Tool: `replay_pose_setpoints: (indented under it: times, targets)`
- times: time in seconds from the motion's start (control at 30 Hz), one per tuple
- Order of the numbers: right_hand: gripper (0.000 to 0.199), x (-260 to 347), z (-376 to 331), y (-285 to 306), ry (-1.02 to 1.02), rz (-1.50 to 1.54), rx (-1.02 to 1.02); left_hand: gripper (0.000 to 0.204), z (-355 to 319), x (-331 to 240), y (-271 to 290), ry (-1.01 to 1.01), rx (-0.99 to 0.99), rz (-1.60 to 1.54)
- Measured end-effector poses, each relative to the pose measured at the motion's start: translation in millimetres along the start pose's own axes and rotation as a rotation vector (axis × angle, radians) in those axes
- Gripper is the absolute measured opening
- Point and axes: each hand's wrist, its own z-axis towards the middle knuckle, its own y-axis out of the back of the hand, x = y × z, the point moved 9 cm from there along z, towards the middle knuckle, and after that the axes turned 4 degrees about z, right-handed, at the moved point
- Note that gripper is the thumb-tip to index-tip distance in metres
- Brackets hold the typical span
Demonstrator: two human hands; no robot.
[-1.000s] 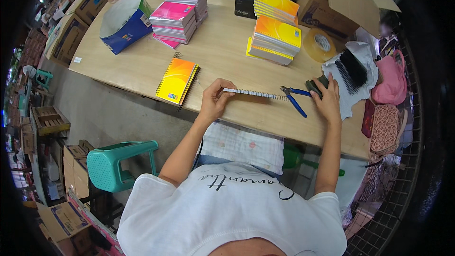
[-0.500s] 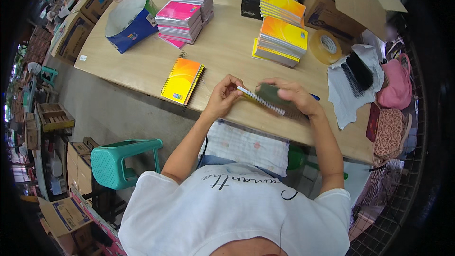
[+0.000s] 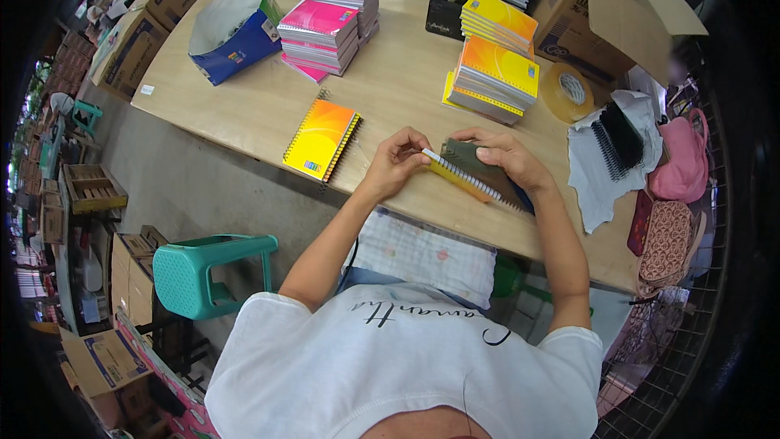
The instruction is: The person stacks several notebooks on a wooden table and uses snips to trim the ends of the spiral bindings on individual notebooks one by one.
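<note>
A wooden tabletop [image 3: 406,89] is seen from above. At twelve o'clock, pink notebook stacks [image 3: 329,20] are piled; at one o'clock, yellow-orange stacks [image 3: 496,65] sit beside an open brown carton [image 3: 617,8]. A blue box [image 3: 231,32] lies at eleven o'clock, a tape roll [image 3: 569,91] at two. Near centre, a spiral-bound notebook [image 3: 475,175] is pinched at its end by the left hand [image 3: 398,164] and pressed flat under the right hand [image 3: 508,156]. A second earlier, the right hand was farther right, by blue scissors.
</note>
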Motion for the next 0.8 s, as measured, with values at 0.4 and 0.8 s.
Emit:
replay_pose_setpoints:
  times: [0.4,0.8]
  targets:
    - [0.039,-32,5,16,-0.059,-0.485,-0.115,0.018,4,-3,-4,0.032,0.038,0.011]
    - [0.045,6,-7,5,0.044,-0.143,-0.108,0.016,1,-3,-5,-0.008,0.061,0.039]
